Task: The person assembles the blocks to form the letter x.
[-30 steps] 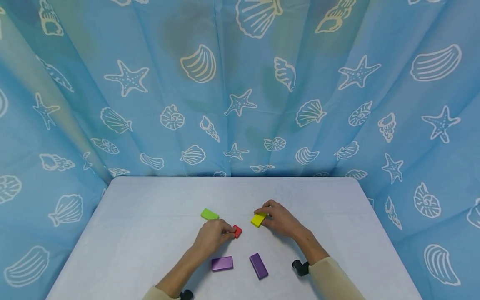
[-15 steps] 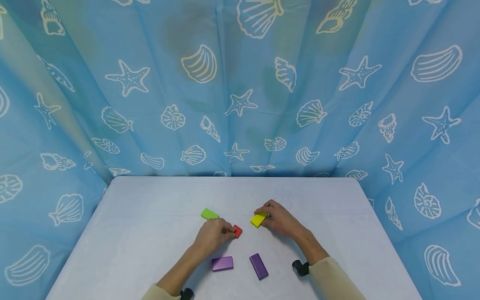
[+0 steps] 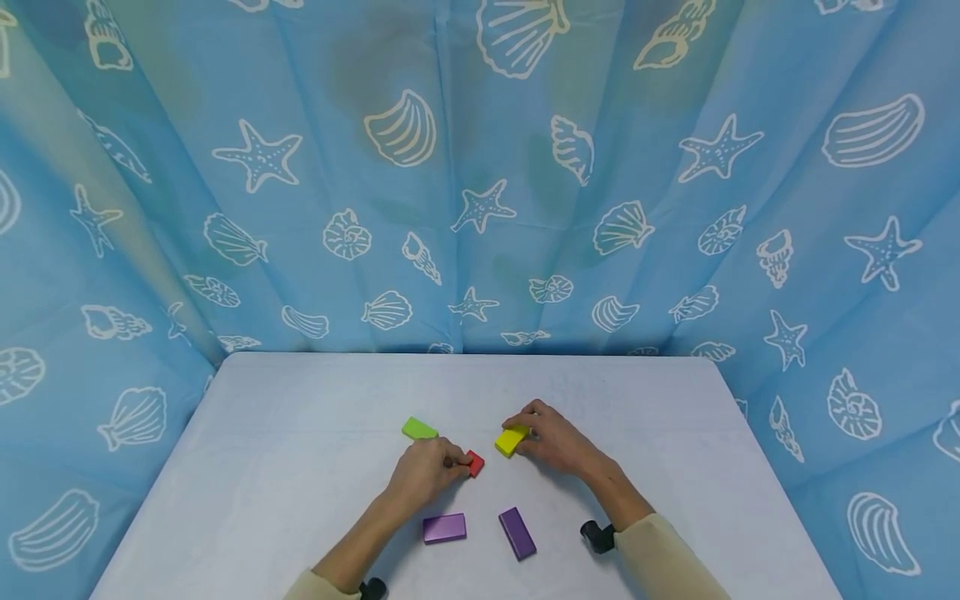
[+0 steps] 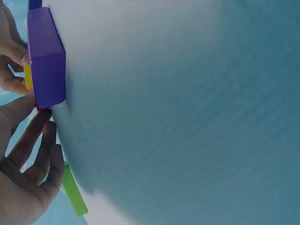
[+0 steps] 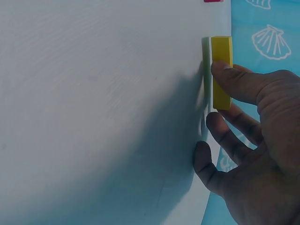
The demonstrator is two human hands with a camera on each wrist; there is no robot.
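Note:
My left hand (image 3: 424, 475) pinches a small red block (image 3: 476, 463) by its left side, at the middle of the white table. In the left wrist view a purple block hides most of the red one. To the right, my right hand (image 3: 558, 437) holds a yellow block (image 3: 510, 441) between thumb and fingers. The right wrist view shows this yellow block (image 5: 221, 84) with a narrow gap between it and the tabletop. A green block (image 3: 418, 428) lies just beyond my left hand, partly covered by it.
Two purple blocks lie nearer to me: one purple block (image 3: 445, 528) sideways, the other purple block (image 3: 517, 533) slanted. The white table (image 3: 300, 433) ends at a blue curtain (image 3: 420, 217) with shell and starfish prints.
My right hand has moved slightly left with the yellow block, bringing it a little closer to the red block. The left hand and the other blocks have stayed put.

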